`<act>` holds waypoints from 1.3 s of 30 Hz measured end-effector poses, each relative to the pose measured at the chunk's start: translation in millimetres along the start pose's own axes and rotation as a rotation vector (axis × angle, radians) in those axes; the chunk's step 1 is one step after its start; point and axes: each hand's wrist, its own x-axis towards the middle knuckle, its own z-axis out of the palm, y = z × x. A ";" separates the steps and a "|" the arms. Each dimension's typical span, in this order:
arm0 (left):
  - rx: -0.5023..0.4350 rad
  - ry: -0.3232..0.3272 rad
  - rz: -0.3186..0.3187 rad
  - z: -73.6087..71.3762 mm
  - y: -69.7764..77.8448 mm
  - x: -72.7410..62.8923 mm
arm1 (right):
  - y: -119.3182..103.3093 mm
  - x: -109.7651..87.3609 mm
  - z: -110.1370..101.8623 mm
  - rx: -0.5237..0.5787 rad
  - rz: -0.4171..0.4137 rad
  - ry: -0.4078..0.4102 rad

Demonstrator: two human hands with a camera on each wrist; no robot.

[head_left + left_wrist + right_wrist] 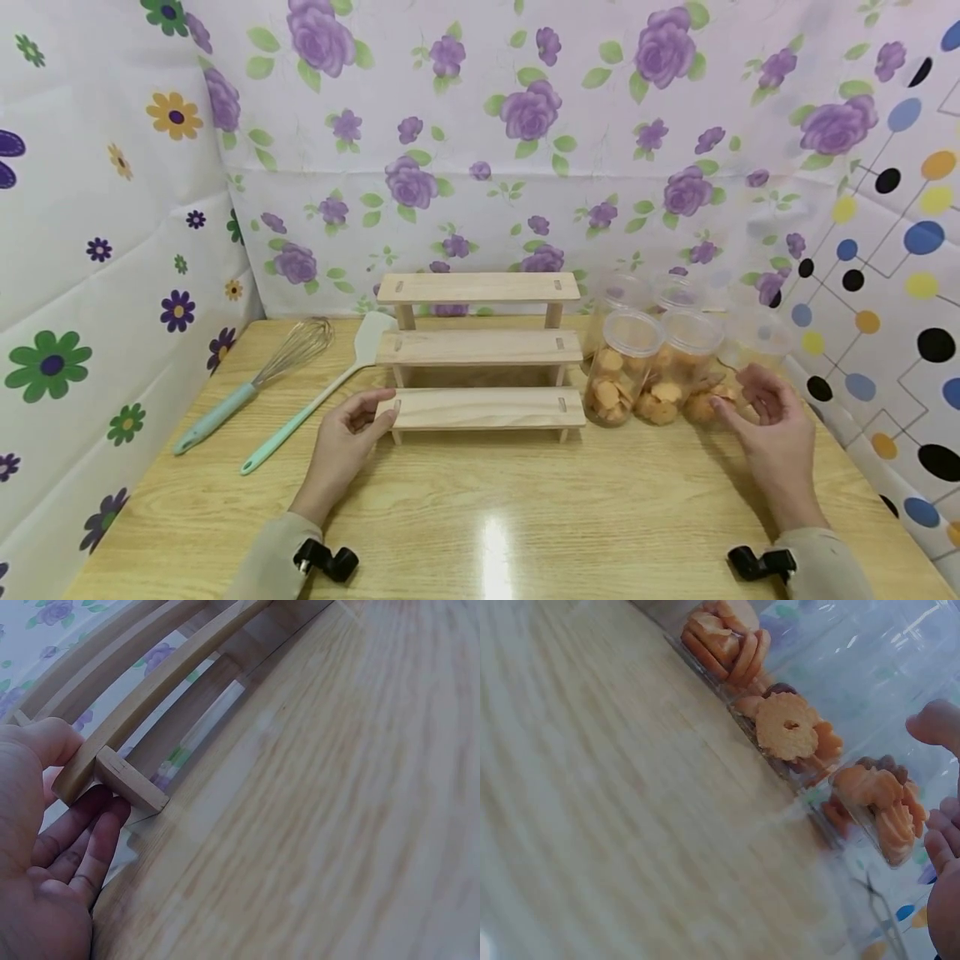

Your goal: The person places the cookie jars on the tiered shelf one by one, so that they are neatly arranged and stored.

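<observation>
A three-tier wooden shelf [487, 408] stands in the middle of the table. My left hand [352, 425] pinches the left end of its lowest board, thumb above and fingers beneath, as the left wrist view shows. At the right, my right hand [776, 442] is round the rightmost clear jar of cookies [708, 404], thumb on the near side and fingers on the far side. In the right wrist view, the cookies [881, 799] show at this jar's bottom, beside the thumb and fingers. Its clear wall is faint.
More clear lidded cookie jars [611, 400] stand close together right of the shelf, some behind others. A whisk [255, 387] and a white spatula with a mint handle [322, 400] lie to its left. Patterned cloth [480, 117] hangs behind and at both sides.
</observation>
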 end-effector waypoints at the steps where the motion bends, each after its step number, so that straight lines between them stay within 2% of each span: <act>1: -0.001 0.000 0.000 0.2 -0.5 0.1 | -3.5 0.0 -0.6 0.021 0.008 0.001; 5: -0.009 0.001 -0.002 0.9 -0.8 -0.1 | -17.6 1.6 -4.9 0.074 0.001 0.010; 15: -0.016 -0.001 0.013 2.9 0.8 1.9 | -64.5 14.1 -10.2 0.101 -0.135 0.060; 22: 0.002 0.007 0.022 2.5 -1.4 1.6 | -99.0 27.3 -6.7 -0.125 -0.317 0.038; 26: 0.001 0.007 0.018 2.0 -1.6 2.1 | -117.5 36.4 -2.6 -0.143 -0.368 0.029; 30: 0.004 0.003 0.018 1.9 -1.3 2.2 | -135.4 43.4 3.3 -0.213 -0.407 0.057; 33: 0.004 -0.002 0.017 1.6 -1.2 2.0 | -148.5 47.3 11.3 -0.124 -0.374 0.043; 37: -0.005 0.000 0.006 1.1 -1.2 2.0 | -163.8 52.2 28.0 0.151 -0.297 -0.043; 39: -0.007 -0.002 0.005 1.1 -1.1 1.5 | -169.8 54.1 37.8 0.239 -0.274 -0.092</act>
